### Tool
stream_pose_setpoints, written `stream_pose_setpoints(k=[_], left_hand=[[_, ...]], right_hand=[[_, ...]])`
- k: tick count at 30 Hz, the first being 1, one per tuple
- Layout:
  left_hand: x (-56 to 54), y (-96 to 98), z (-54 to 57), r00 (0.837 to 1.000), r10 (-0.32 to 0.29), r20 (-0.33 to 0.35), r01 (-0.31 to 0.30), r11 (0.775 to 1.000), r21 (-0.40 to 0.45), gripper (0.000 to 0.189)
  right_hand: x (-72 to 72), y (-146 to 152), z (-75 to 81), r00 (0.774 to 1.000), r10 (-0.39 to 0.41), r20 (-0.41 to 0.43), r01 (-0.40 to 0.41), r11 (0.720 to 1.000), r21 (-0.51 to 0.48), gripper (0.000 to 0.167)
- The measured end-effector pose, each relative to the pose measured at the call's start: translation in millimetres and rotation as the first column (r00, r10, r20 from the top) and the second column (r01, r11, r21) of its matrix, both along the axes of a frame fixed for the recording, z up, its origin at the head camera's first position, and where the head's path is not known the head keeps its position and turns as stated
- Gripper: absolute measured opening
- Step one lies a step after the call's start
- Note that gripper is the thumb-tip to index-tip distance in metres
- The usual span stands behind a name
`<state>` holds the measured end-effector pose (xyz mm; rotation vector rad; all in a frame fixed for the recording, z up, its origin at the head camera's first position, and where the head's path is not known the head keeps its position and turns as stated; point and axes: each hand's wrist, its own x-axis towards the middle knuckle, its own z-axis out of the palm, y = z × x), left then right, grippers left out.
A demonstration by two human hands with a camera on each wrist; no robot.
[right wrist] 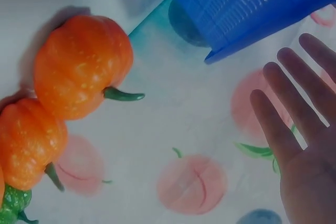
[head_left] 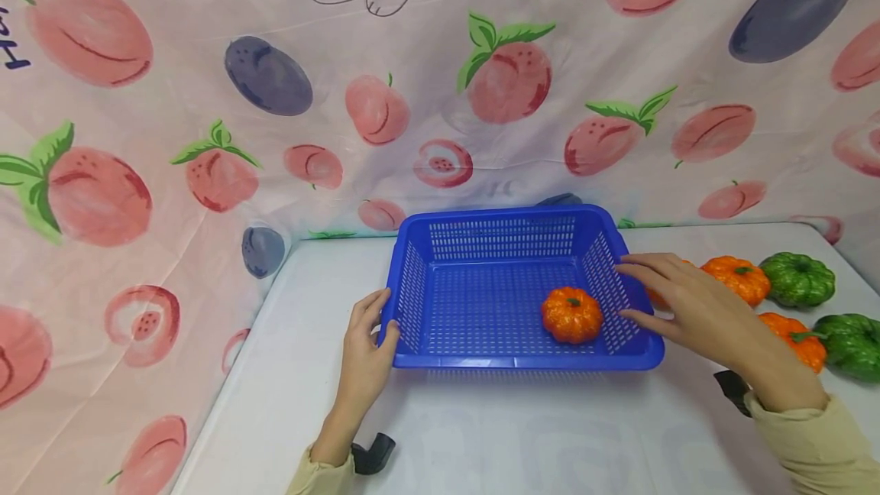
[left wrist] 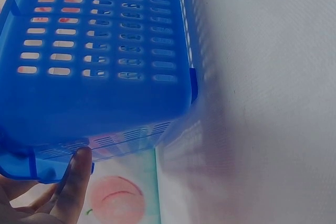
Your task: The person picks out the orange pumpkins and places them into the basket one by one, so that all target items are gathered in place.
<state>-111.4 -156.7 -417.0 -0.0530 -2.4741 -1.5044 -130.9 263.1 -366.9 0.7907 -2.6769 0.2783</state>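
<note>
A blue plastic basket (head_left: 509,363) with slotted walls sits on the white table, one small orange pumpkin (head_left: 572,315) inside it toward the right. My left hand (head_left: 367,354) grips the basket's left rim close to the front corner. From the left wrist view, a finger (left wrist: 79,177) presses up against that rim from outside. My right hand (head_left: 687,312) hovers at the basket's right rim, fingers spread and fairly straight. The right wrist view shows this hand (right wrist: 304,135) holding nothing, its fingertips beside the basket's edge (right wrist: 247,43).
Right of the basket lie orange pumpkins (head_left: 739,281) and green pumpkins (head_left: 797,279), partly behind my right hand and forearm. A fruit-printed cloth (head_left: 426,98) hangs along the back and left of the white table (head_left: 495,434).
</note>
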Motion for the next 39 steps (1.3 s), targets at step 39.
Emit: stream_pose_setpoints(k=[39], left_hand=[[-0.3,-0.6,0.6,1.000,-0.007,0.007,0.006,1.000,0.017,0.048]], right_hand=[[19.9,51,-10.9,0.967,-0.232,0.103,0.229,0.973,0.043,0.067]])
